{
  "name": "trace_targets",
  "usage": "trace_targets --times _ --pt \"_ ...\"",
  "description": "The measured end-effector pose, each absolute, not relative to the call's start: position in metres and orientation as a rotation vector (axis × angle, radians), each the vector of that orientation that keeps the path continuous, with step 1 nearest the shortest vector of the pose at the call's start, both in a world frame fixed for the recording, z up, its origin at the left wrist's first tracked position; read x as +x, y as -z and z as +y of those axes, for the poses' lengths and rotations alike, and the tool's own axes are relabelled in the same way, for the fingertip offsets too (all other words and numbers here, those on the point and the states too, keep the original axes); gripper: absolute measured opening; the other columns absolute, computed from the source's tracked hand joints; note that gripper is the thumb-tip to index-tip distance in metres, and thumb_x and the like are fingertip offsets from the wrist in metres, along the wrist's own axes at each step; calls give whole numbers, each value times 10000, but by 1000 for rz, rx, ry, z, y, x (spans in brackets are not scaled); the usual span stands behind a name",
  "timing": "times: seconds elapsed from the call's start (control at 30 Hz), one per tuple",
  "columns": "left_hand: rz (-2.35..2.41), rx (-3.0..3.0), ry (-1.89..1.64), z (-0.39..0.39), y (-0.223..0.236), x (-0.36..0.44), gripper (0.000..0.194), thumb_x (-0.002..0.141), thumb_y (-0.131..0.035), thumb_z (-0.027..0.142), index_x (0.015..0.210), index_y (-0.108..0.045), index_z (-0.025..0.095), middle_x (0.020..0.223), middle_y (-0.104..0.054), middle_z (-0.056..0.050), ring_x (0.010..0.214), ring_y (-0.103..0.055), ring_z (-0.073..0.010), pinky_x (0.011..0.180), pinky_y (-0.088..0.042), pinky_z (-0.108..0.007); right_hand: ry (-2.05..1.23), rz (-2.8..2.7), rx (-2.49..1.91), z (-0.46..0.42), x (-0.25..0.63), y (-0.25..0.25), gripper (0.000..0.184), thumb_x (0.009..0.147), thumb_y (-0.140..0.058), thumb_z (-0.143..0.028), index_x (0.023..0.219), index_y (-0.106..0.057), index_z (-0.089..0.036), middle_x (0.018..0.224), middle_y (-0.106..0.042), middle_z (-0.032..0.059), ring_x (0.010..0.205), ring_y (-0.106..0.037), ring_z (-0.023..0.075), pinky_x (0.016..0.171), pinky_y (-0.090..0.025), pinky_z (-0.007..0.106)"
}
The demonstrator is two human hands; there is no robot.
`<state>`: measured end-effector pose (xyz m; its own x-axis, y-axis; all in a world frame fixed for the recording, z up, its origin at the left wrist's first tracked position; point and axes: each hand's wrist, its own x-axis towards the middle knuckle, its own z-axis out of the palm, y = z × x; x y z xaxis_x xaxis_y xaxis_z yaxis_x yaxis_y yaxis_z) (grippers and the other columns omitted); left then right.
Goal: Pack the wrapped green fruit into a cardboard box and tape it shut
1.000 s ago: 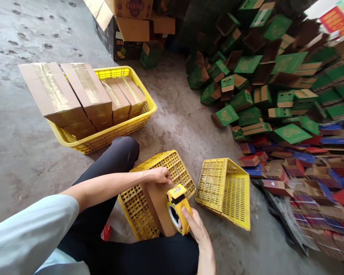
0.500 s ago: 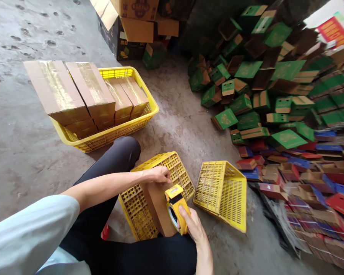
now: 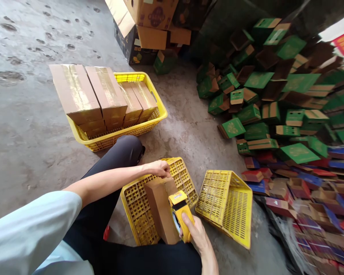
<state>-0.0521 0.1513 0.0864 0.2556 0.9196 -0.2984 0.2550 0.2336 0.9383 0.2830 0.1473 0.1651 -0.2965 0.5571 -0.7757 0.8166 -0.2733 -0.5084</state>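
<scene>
A brown cardboard box (image 3: pixel 162 208) stands on an upturned yellow plastic crate (image 3: pixel 137 214) between my legs. My right hand (image 3: pixel 199 231) is closed around a yellow tape dispenser (image 3: pixel 182 214), held against the box's right side. The white-rimmed roll shows on its left side. Over the far end of the box, my left hand (image 3: pixel 159 169) is curled closed with its fingers pointing down. What those fingers pinch, if anything, is hidden.
Several taped boxes (image 3: pixel 106 91) sit in a yellow basket (image 3: pixel 157 109) at the upper left. Another yellow crate (image 3: pixel 226 206) lies tipped at right. Green cartons (image 3: pixel 259 114) and flattened red and blue cartons (image 3: pixel 306 191) pile up farther right. Large boxes (image 3: pixel 151 34) stand behind.
The whole view has shifted, so most things appear farther right and lower. My left hand sits slightly higher above the box's far end. The tape dispenser stays in my right hand.
</scene>
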Motion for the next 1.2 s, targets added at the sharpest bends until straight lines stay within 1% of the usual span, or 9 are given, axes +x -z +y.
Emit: trace_targets --times 0.13,0.27,0.43,0.6,0.77,0.87,1.0,1.2 --pt "1338 1250 -716 153 -77 -71 143 846 -685 308 804 -724 176 706 -722 2 707 -668 -161 667 -468 -224 1589 1701 1708 145 281 -170 664 799 -596 -858 780 -626 -195 526 -685 53 486 -649 217 517 -497 316" --pt "1379 1249 -725 157 -64 -82 156 828 -698 338 821 -723 183 729 -716 2 724 -656 -168 686 -467 -237 1536 1695 1780 137 278 -175 643 797 -610 -847 793 -620 -204 511 -665 30 467 -646 220 507 -501 320" --pt "1368 1246 -699 161 -46 -85 150 823 -688 325 833 -724 179 735 -719 8 723 -654 -159 665 -455 -226 1554 1706 1849 132 261 -179 615 760 -646 -835 811 -603 -224 501 -637 -1 437 -616 203 478 -498 314" --pt "1373 1215 -659 162 -25 -85 131 819 -679 294 771 -699 174 699 -709 4 700 -650 -154 626 -434 -218 1498 1746 1846 133 253 -180 581 782 -633 -798 805 -626 -217 508 -645 7 433 -615 201 462 -494 307" --pt "1379 1182 -639 158 -9 -80 145 828 -665 305 763 -695 180 704 -712 1 711 -657 -155 643 -452 -213 1506 1764 1825 135 259 -175 575 796 -622 -786 803 -638 -212 508 -646 6 446 -629 205 453 -492 300" --pt "1388 1164 -621 157 -4 -75 162 842 -650 319 778 -698 178 709 -716 -8 709 -666 -161 634 -460 -218 1500 1760 1817 136 263 -171 581 800 -612 -796 795 -628 -216 504 -642 5 442 -632 203 445 -485 292" --pt "1410 1135 -579 156 1 -68 135 831 -639 289 771 -684 176 692 -706 -10 694 -673 -160 610 -455 -212 1475 1758 1813 136 265 -168 561 825 -603 -773 809 -632 -213 508 -645 7 449 -650 204 428 -469 277" --pt "1465 1104 -546 155 5 -57 106 806 -635 276 786 -684 185 673 -692 -3 685 -670 -161 598 -458 -209 1505 1776 1797 137 264 -171 542 838 -596 -754 802 -622 -214 511 -642 3 444 -643 201 436 -483 281"
